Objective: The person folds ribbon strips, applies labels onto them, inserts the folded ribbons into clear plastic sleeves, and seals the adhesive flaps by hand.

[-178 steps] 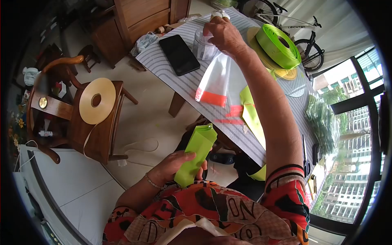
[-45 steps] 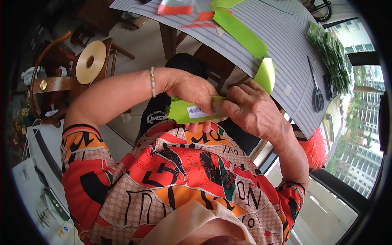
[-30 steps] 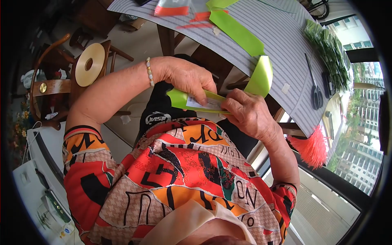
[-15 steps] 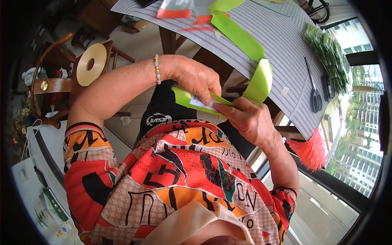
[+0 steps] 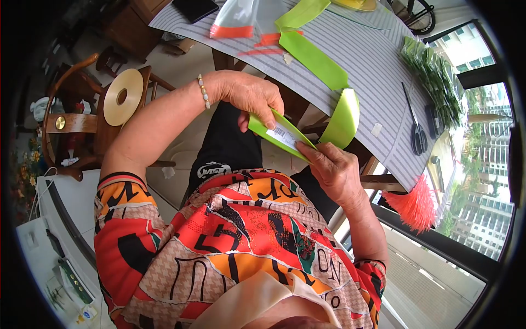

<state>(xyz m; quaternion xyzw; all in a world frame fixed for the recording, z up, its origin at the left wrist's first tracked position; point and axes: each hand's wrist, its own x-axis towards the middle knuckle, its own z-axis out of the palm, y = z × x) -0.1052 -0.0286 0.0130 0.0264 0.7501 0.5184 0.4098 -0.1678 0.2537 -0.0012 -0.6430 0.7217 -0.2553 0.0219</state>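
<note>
A wide lime-green ribbon [image 5: 315,59] runs from the table over its edge to my lap. Its near end is stretched between my hands, with a white barcode label [image 5: 282,134] lying on it. My left hand [image 5: 255,101], with a beaded bracelet at the wrist, grips the free end, thumb on top near the label. My right hand [image 5: 334,167] pinches the band at the label's other side, its thumb pressing the label's edge. Behind the right hand the ribbon loops upward and twists at the table edge. Some fingers are hidden under the band.
The striped table [image 5: 378,104] bears scissors [image 5: 419,137], a clear bag with an orange-red band [image 5: 233,30], green bundles [image 5: 433,77] and a dark flat object [image 5: 194,8]. A red fringed tuft [image 5: 413,205] hangs by the window. A large tape roll [image 5: 122,97] rests on a chair at left.
My left hand has shifted a little left and up along the ribbon, its thumb off the label's middle. The held end is tilted more and more of the label shows.
</note>
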